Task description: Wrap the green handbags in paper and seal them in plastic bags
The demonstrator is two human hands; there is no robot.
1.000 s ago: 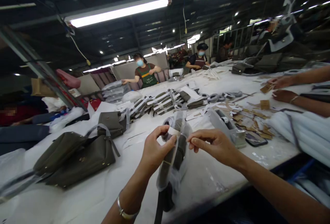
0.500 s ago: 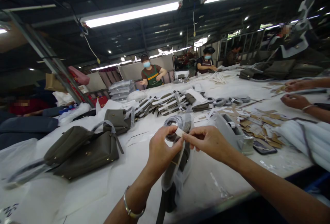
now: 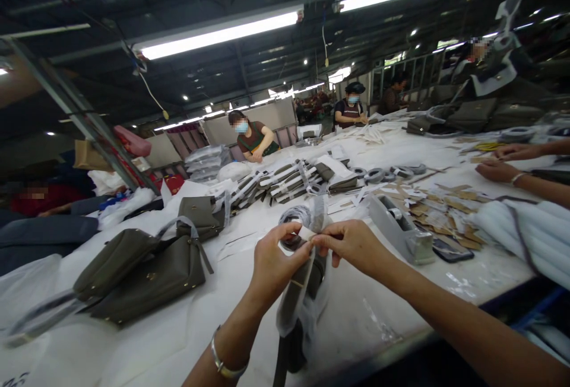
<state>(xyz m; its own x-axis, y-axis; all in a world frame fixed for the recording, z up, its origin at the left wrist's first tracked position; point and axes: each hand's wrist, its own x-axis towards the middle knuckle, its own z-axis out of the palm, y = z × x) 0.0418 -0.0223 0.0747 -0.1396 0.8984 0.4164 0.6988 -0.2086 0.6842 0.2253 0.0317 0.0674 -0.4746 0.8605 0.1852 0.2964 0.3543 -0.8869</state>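
A small white strip lies between my two hands. My left hand is closed with thumb and forefinger on its left end. My right hand pinches the strip's right end, fingertips close to my left thumb. Behind and below the hands is a dark olive strap, partly wrapped in clear plastic film; its lower end hangs toward the front table edge. A greyish plastic-wrapped coil shows just beyond my fingers. Whether the strip touches the strap is hidden by my fingers.
Olive handbags lie on the left of the white table. A grey tape dispenser, a phone and cardboard scraps are at right. Stacked wrapped straps lie ahead. A co-worker's hands work at far right.
My hands keep their pinch on the white strip with little movement. The view has shifted slightly. The co-worker across the table has leaned down, arms now together over the table.
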